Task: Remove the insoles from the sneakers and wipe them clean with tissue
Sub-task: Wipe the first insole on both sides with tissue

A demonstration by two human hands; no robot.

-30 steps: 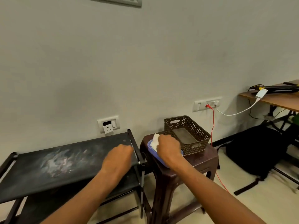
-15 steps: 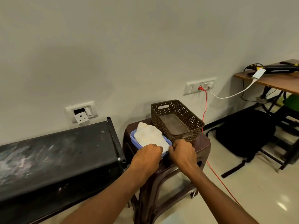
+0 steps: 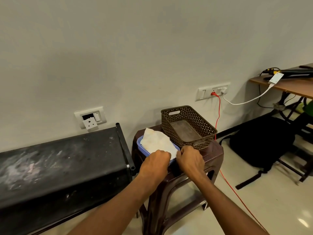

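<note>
Here, you are looking down at a dark brown plastic stool (image 3: 211, 155) standing against a pale wall. A white tissue (image 3: 157, 141) is lying crumpled on a shallow blue tray (image 3: 141, 147) on the stool's left side. Your left hand (image 3: 155, 164) is curling its fingers over the tissue's near edge, knuckles up, fingertips hidden. Your right hand (image 3: 189, 160) is sitting just beside it, fingers bent, pinching the tissue's near right corner. A brown perforated basket (image 3: 194, 116) is standing behind your right hand, just beside the tray. A dusty black shelf (image 3: 59, 158) is running along the left. A black backpack (image 3: 262, 141) is lying on the floor at right.
</note>
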